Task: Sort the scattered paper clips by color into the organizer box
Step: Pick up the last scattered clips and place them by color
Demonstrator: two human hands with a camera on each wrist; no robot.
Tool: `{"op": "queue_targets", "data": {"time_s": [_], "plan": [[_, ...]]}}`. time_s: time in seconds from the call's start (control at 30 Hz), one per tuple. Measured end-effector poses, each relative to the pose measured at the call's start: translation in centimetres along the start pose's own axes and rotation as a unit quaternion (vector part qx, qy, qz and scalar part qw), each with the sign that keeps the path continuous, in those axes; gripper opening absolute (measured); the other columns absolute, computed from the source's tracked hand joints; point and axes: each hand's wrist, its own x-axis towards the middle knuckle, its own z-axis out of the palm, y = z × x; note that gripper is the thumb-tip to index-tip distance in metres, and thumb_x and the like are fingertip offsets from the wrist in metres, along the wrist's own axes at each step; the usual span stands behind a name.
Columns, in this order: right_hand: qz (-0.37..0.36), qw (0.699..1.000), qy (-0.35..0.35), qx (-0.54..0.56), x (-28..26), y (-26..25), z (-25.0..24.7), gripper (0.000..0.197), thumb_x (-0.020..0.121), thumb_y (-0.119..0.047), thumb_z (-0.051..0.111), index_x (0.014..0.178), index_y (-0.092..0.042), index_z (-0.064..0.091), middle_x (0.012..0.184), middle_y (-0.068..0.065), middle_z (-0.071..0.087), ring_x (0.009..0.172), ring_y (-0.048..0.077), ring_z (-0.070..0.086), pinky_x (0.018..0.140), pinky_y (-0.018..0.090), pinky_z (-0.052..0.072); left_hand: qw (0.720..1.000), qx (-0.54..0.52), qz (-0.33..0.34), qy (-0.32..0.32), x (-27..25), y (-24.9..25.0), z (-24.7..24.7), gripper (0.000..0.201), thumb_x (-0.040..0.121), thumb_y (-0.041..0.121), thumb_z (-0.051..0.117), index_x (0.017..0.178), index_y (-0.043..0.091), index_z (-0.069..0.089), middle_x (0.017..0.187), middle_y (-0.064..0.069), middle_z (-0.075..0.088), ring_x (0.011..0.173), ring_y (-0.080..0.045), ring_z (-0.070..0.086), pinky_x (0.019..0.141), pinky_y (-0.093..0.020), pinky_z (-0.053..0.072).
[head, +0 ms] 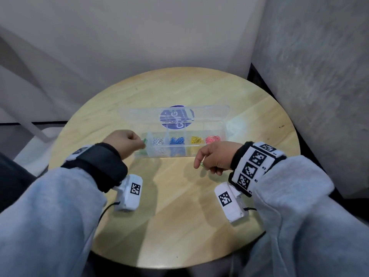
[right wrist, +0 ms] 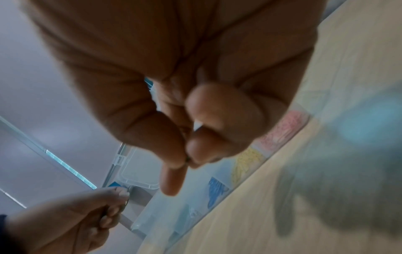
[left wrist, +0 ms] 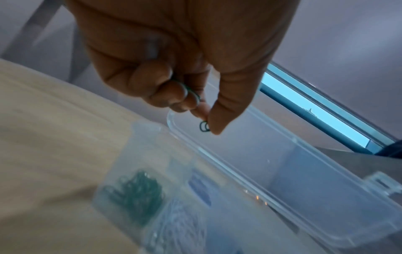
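While the left hand (head: 124, 143) is pinching a green clip (left wrist: 204, 126) over the box's (head: 224, 134) green end compartment, apparently ready to drop it, the right hand (head: 216, 157) is pinching another green clip (head: 201, 164) just before the box, likely queued. Sorted clips are lying grouped by colour; the lid is standing open behind.

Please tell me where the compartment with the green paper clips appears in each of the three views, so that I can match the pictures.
Head view: the green paper clips lie in the leftmost compartment of the organizer box, partly behind the left hand.
Left wrist view: lower left, blurred, below the hand.
Right wrist view: I cannot pick them out; that end of the box is blurred.
Shared landmark: the blue paper clips.
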Motion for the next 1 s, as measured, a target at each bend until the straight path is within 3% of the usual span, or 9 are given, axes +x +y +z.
{"op": "queue_targets", "data": {"time_s": [0.1,0.23,0.33,0.47,0.57,0.7,0.87,0.93,1.0], "plan": [[0.002,1.0,0.001,0.017,0.4,-0.2,0.2,0.029,0.083,0.002,0.047,0.076,-0.021,0.064,0.06,0.002,0.051,0.048,0.01,0.045,0.05,0.02,0.041,0.999,-0.02,-0.004,0.047,1.5,0.3,-1.7,0.019,0.082,0.021,0.067,0.069,0.016,0.054,0.064,0.001,0.05,0.062,-0.018,0.045,0.057,-0.025,0.036],[0.002,0.999,0.007,0.038,1.0,-0.2,0.0,0.031,0.084,0.004,0.046,0.076,-0.02,0.063,0.061,0.002,0.05,0.053,0.013,0.046,0.051,0.021,0.043,0.998,-0.023,-0.012,0.05,3.3,0.9,-1.6,0.009,0.081,0.022,0.068,0.081,0.017,0.059,0.09,-0.007,0.063,0.085,-0.024,0.057,0.081,-0.032,0.047],[0.0,0.999,0.005,0.044,1.3,0.0,-0.3,0.031,0.084,0.004,0.046,0.077,-0.021,0.063,0.062,0.004,0.05,0.053,0.015,0.046,0.054,0.023,0.044,0.999,0.007,-0.019,0.044,3.9,0.5,-1.2,0.029,0.082,0.024,0.066,0.11,0.017,0.061,0.106,-0.005,0.061,0.091,-0.022,0.053,0.077,-0.026,0.039],[0.002,0.998,0.027,0.063,1.6,0.2,-0.8,0.03,0.085,0.005,0.047,0.077,-0.019,0.063,0.06,0.003,0.05,0.046,0.01,0.046,0.052,0.021,0.044,0.997,-0.002,-0.011,0.079,3.6,-1.3,-1.3,0.043,0.082,0.021,0.066,0.123,0.02,0.053,0.126,-0.008,0.052,0.094,-0.023,0.052,0.078,-0.028,0.039],[-0.002,0.993,0.024,0.117,1.4,0.0,-0.9,0.03,0.086,0.008,0.044,0.076,-0.013,0.063,0.06,0.005,0.047,0.045,0.009,0.046,0.045,0.018,0.042,0.997,-0.006,-0.068,0.03,3.5,-3.2,-1.0,0.059,0.082,0.024,0.066,0.135,0.022,0.04,0.114,-0.012,0.056,0.093,-0.03,0.056,0.077,-0.035,0.046],[-0.008,0.982,0.038,0.183,1.0,-0.6,-0.6,0.03,0.088,0.008,0.044,0.073,-0.009,0.064,0.063,0.006,0.047,0.054,0.013,0.046,0.045,0.018,0.041,0.974,-0.187,-0.125,-0.037,2.8,-4.7,-0.3,0.043,0.09,0.011,0.051,0.13,0.021,0.041,0.084,-0.01,0.057,0.076,-0.029,0.059,0.071,-0.036,0.052],[-0.031,0.989,0.065,0.129,0.4,-3.3,1.2,0.029,0.09,0.006,0.043,0.076,-0.012,0.06,0.066,0.004,0.048,0.055,0.013,0.048,0.045,0.017,0.043,0.944,-0.293,-0.127,-0.086,0.7,-7.3,-0.2,0.043,0.091,0.004,0.049,0.127,0.025,0.044,0.084,-0.011,0.055,0.065,-0.025,0.056,0.067,-0.034,0.055],[-0.035,0.993,0.048,0.098,0.7,-5.4,3.0,0.028,0.091,0.007,0.043,0.077,-0.013,0.059,0.067,0.004,0.048,0.057,0.013,0.048,0.045,0.015,0.043,0.929,-0.331,-0.128,-0.099,-0.5,-8.5,-0.3,0.044,0.091,0.003,0.049,0.126,0.029,0.044,0.083,-0.01,0.053,0.067,-0.026,0.054,0.075,-0.037,0.055],[-0.035,0.994,0.016,0.099,1.5,-7.6,5.0,0.03,0.09,0.01,0.041,0.078,-0.013,0.057,0.068,0.006,0.048,0.057,0.012,0.048,0.045,0.014,0.045,0.923,-0.352,-0.116,-0.104,-1.2,-9.3,-0.3,0.046,0.092,0.001,0.047,0.126,0.032,0.044,0.08,-0.007,0.049,0.066,-0.024,0.052,0.074,-0.035,0.053]]}}
